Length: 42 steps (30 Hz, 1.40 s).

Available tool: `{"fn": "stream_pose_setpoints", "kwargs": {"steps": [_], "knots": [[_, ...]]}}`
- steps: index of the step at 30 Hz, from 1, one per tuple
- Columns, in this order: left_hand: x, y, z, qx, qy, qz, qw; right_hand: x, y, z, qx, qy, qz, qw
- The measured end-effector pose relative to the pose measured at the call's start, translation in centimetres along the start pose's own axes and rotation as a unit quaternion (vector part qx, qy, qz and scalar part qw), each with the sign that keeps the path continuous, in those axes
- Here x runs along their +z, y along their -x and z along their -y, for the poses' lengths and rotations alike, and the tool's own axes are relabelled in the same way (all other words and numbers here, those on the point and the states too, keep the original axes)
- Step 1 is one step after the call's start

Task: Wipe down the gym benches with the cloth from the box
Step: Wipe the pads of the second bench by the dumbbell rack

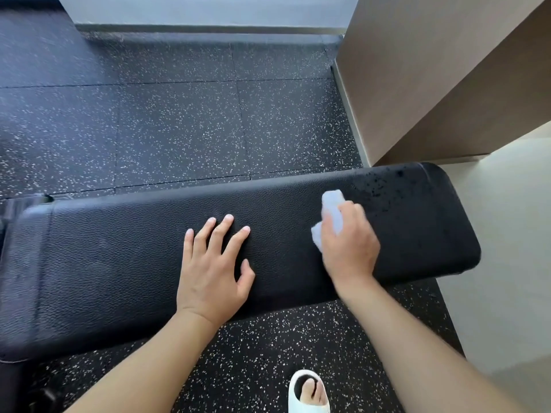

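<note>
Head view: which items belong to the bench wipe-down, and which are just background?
In the job:
- bench, black padded top
- cloth, white, gripped by the right hand on the pad
- left hand, flat on the pad

Just there:
- speckled rubber floor
- beige column
- white slipper
</note>
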<state>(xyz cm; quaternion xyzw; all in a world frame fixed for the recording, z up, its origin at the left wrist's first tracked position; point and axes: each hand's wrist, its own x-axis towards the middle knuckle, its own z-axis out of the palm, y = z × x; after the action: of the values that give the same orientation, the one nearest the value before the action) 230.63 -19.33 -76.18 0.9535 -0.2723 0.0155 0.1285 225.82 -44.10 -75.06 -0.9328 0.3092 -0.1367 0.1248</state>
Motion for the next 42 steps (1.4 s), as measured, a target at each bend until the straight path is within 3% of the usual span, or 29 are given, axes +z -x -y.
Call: {"fn": "stream_pose_setpoints", "kwargs": {"steps": [6, 8, 12, 14, 17, 23, 30, 33, 35, 36, 38, 40, 42], "knots": [[0.0, -0.1, 0.1, -0.001, -0.004, 0.015, 1.0, 1.6, 7.8, 7.1, -0.139, -0.086, 0.026, 0.986], [0.0, 0.0, 0.0, -0.003, -0.003, 0.015, 1.0, 1.5, 7.4, 6.4, -0.192, -0.112, 0.038, 0.974], [0.0, -0.1, -0.2, 0.0, -0.009, 0.008, 1.0, -0.3, 3.8, 1.6, -0.397, -0.087, 0.03, 0.913], [0.0, -0.1, -0.2, -0.001, -0.013, 0.005, 1.0, -1.2, 1.5, -1.5, -0.357, -0.065, -0.002, 0.932], [0.0, -0.1, -0.3, -0.001, -0.014, 0.002, 1.0, -2.1, -1.2, -5.4, -0.145, -0.083, 0.01, 0.986], [0.0, 0.0, -0.2, -0.002, -0.012, 0.007, 1.0, -0.7, 0.3, -2.9, 0.006, -0.047, -0.002, 0.999], [-0.2, -0.1, -0.1, 0.002, -0.005, 0.017, 1.0, 2.7, 2.2, 8.6, -0.159, -0.06, 0.021, 0.985], [-0.1, -0.1, 0.0, 0.006, -0.003, 0.011, 1.0, 2.6, 0.9, 7.3, -0.255, -0.086, 0.025, 0.963], [-0.2, -0.1, -0.1, 0.008, 0.0, 0.009, 1.0, 2.1, -0.9, 4.2, -0.326, -0.043, 0.015, 0.944], [-0.3, -0.2, -0.1, 0.008, 0.001, 0.011, 1.0, 1.7, -2.3, 2.4, -0.316, -0.002, 0.013, 0.949], [-0.5, -0.3, -0.2, 0.001, 0.009, 0.017, 1.0, 0.7, -5.0, -1.7, -0.215, 0.06, 0.03, 0.974], [-0.9, -0.3, -0.4, -0.011, 0.033, 0.022, 0.999, -0.4, -6.3, -5.2, -0.127, 0.004, 0.034, 0.991], [-1.3, -0.6, -0.4, -0.021, 0.063, 0.024, 0.998, -1.1, -5.6, -6.7, -0.099, -0.046, 0.019, 0.994]]}}
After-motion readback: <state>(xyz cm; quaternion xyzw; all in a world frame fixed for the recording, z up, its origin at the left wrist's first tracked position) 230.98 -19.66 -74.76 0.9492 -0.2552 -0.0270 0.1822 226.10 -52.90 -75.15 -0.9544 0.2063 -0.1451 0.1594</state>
